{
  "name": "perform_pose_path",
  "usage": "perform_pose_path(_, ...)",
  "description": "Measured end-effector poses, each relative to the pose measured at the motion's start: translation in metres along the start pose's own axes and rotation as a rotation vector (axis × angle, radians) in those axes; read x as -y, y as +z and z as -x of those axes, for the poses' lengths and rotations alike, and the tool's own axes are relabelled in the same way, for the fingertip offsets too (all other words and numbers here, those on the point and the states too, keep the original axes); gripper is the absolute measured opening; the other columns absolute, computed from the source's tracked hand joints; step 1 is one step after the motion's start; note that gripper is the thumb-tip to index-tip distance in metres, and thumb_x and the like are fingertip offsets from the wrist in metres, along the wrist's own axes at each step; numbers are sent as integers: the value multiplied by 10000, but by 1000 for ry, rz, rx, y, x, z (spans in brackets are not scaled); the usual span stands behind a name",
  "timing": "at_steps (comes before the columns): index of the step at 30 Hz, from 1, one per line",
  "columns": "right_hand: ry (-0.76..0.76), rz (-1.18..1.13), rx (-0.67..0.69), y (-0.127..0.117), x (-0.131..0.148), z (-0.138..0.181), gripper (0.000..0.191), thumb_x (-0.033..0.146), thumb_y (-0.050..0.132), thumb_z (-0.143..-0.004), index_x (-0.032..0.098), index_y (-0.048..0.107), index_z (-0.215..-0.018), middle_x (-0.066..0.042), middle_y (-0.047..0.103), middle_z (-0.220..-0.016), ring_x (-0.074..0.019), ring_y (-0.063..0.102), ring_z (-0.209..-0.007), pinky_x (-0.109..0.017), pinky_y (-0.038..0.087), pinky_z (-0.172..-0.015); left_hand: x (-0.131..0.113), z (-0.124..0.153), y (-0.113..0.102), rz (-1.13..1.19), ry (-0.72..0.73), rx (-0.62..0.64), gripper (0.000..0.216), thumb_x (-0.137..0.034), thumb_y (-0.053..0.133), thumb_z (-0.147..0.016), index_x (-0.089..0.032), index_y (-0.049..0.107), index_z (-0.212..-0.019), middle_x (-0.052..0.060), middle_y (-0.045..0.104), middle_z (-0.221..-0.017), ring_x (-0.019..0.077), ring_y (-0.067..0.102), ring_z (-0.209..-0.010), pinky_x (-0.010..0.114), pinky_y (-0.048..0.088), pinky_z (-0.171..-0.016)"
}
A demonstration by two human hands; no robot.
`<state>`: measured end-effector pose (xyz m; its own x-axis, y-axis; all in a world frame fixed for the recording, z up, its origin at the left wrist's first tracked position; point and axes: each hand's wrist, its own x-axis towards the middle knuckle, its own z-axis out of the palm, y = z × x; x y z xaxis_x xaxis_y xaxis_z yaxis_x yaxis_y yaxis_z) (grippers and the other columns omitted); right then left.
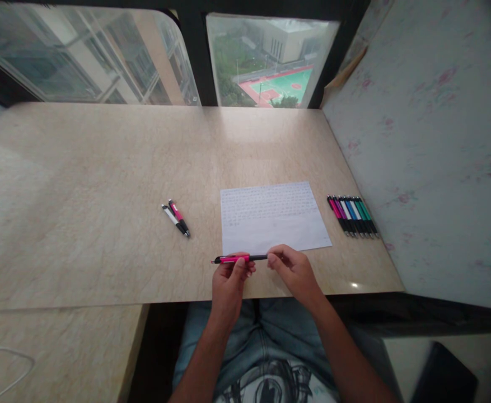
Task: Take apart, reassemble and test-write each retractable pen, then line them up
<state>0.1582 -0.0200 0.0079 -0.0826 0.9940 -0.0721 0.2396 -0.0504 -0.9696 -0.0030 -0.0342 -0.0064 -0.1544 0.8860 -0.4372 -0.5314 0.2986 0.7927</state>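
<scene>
A pink and black ballpoint pen (233,259) lies level between my two hands, just above the desk's near edge. My left hand (230,277) is closed on its pink barrel, thumb on top. At the pen's black tip end, the fingertips of my right hand (293,271) pinch together around the point, which they hide. Just beyond both hands is a sheet of paper (270,218) with rows of small handwriting on its upper part and a blank lower part.
Left of the paper, a white pen (172,216) and a pink pen (177,212) touch at their tips. Several coloured pens (352,215) lie in a row by the papered wall (438,140) on the right. A window (270,61) borders the desk (102,196) at the back.
</scene>
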Motion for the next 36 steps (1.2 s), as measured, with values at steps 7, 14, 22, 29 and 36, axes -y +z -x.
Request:
perform_pose_path(7,-65,-8,-63,1,3,-3,109,291,635,-856,201,688,-887,-54,701,-859,-173,643,-757,-282,524,-675,0,-1,-1,51,-12,-10,285,-356,797,-725,-132,710,-879,42,701,-698,121,640,-661,224,478,-619)
perform_pose_path(14,-91,42,-107,-5,-2,-7,152,265,577,-898,209,718,-913,-62,719,-905,-188,665,-850,-301,538,-731,-5,-3,-2,94,-20,-56,308,-354,824,-694,-130,715,-876,43,704,-713,124,651,-671,226,492,-627)
perform_pose_path(22,-226,496,-122,0,-9,-52,200,163,558,-881,208,740,-951,-83,719,-905,-197,640,-792,-349,516,-772,-12,-9,-10,126,-15,-95,332,-359,846,-665,-133,715,-871,48,717,-715,122,662,-664,220,499,-633)
perform_pose_path(29,-258,694,-76,17,-3,-92,292,148,539,-903,218,699,-1137,-112,711,-1010,-226,631,-952,-358,491,-858,-13,-13,-15,116,-5,-89,343,-372,842,-666,-130,721,-878,52,720,-722,129,666,-665,224,499,-620)
perform_pose_path(36,-239,712,-25,20,4,-96,329,158,567,-889,217,663,-1198,-115,684,-1058,-210,633,-901,-341,494,-835,-18,-14,-14,102,-23,-94,344,-383,840,-665,-131,723,-868,53,721,-712,128,664,-661,234,502,-641)
